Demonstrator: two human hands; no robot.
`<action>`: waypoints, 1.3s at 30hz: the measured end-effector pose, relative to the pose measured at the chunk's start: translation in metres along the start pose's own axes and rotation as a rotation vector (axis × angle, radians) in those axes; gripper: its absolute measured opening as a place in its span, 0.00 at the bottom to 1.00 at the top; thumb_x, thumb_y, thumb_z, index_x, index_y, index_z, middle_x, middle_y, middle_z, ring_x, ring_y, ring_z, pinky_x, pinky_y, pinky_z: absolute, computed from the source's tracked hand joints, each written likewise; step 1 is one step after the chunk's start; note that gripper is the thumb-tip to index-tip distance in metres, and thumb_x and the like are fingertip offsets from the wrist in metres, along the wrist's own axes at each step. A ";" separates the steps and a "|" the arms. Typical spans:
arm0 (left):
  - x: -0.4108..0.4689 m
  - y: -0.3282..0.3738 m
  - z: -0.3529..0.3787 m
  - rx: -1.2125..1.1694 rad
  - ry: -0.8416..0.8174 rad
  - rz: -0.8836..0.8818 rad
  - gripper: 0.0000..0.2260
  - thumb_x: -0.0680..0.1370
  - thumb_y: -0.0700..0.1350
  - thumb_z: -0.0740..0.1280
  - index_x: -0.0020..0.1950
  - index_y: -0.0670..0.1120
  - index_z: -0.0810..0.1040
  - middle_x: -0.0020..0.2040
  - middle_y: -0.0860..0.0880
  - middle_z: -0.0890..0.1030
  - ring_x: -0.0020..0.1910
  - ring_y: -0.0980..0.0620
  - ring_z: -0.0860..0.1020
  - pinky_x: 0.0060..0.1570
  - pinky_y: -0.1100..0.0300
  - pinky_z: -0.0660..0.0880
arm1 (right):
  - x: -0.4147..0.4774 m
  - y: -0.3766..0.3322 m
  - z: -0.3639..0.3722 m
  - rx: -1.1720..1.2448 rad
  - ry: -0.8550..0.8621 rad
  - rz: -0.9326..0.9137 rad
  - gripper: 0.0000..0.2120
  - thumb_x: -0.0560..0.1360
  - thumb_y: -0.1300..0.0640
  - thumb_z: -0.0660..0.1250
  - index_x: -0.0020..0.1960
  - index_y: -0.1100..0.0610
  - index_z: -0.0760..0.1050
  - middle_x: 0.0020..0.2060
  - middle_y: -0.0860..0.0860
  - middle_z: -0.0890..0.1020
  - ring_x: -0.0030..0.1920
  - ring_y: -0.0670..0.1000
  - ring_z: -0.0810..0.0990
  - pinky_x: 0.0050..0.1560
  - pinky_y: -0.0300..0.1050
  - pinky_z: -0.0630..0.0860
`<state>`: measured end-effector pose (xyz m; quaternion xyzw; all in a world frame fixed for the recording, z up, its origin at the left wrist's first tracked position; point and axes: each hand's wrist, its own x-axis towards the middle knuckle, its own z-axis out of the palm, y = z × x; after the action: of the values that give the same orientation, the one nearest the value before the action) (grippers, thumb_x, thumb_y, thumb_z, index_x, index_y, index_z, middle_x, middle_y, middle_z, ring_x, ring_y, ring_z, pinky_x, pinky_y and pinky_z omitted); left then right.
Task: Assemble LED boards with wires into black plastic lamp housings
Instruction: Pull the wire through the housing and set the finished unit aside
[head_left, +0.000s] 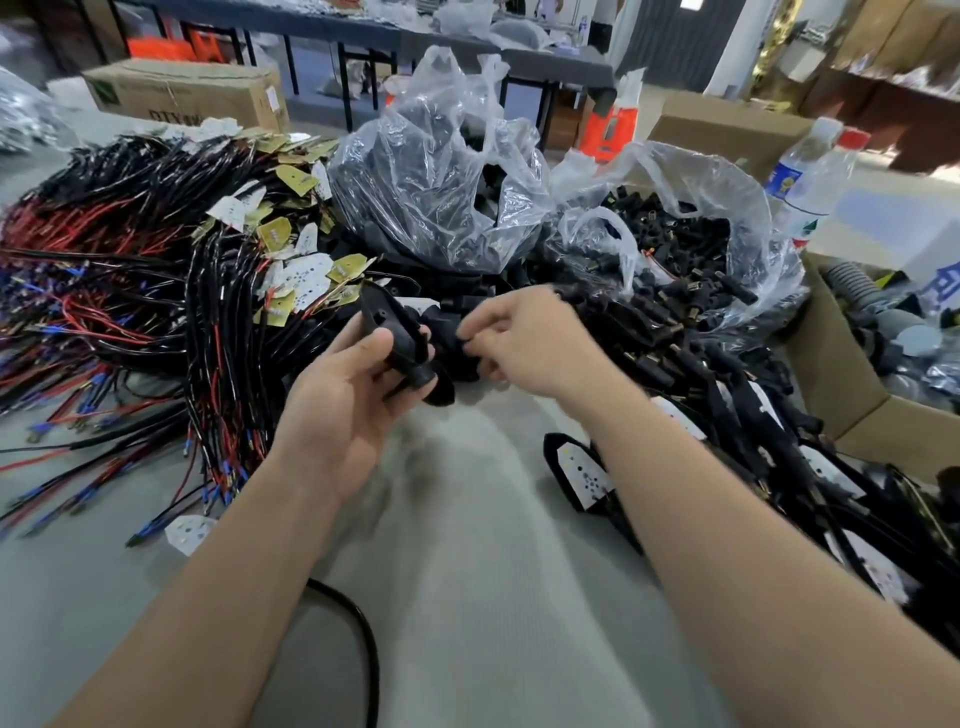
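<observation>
Mid-frame, the left hand (343, 400) grips a black housing (396, 332) to steady it; the right hand (524, 338) pinches a small black piece (458, 344) beside it.

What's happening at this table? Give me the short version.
A person is assembling lamps by hand. The left hand grips a black lamp housing above the table, while the right hand pinches a small black piece beside it. Whether a board is in this housing yet cannot be told. A heap of wired LED boards lies to the left, clear bags of black parts sit behind, and housings with white boards fitted lie to the right.
</observation>
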<state>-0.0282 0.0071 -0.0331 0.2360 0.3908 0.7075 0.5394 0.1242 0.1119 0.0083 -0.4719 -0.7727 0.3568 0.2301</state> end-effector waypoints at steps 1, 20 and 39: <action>-0.001 0.000 0.000 0.039 0.038 0.048 0.11 0.82 0.40 0.62 0.57 0.48 0.82 0.54 0.44 0.86 0.48 0.48 0.85 0.46 0.57 0.83 | 0.004 -0.004 0.015 0.023 -0.003 -0.010 0.12 0.77 0.65 0.66 0.47 0.52 0.86 0.37 0.51 0.87 0.33 0.47 0.85 0.39 0.43 0.82; -0.003 0.031 -0.021 -0.216 0.237 0.314 0.12 0.79 0.40 0.60 0.58 0.37 0.78 0.48 0.38 0.83 0.46 0.43 0.84 0.43 0.60 0.80 | 0.013 -0.009 0.094 0.084 0.017 0.000 0.09 0.72 0.49 0.77 0.36 0.49 0.82 0.27 0.41 0.80 0.33 0.43 0.76 0.41 0.41 0.72; -0.007 0.044 -0.028 -0.308 0.299 0.248 0.19 0.81 0.45 0.59 0.66 0.34 0.76 0.46 0.39 0.85 0.41 0.45 0.84 0.38 0.62 0.78 | 0.031 -0.062 0.122 0.321 -0.006 0.404 0.15 0.71 0.51 0.77 0.47 0.63 0.84 0.40 0.57 0.87 0.41 0.57 0.87 0.46 0.51 0.85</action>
<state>-0.0725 -0.0134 -0.0135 0.0899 0.3217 0.8466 0.4143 -0.0099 0.0804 -0.0216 -0.5731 -0.5968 0.5151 0.2238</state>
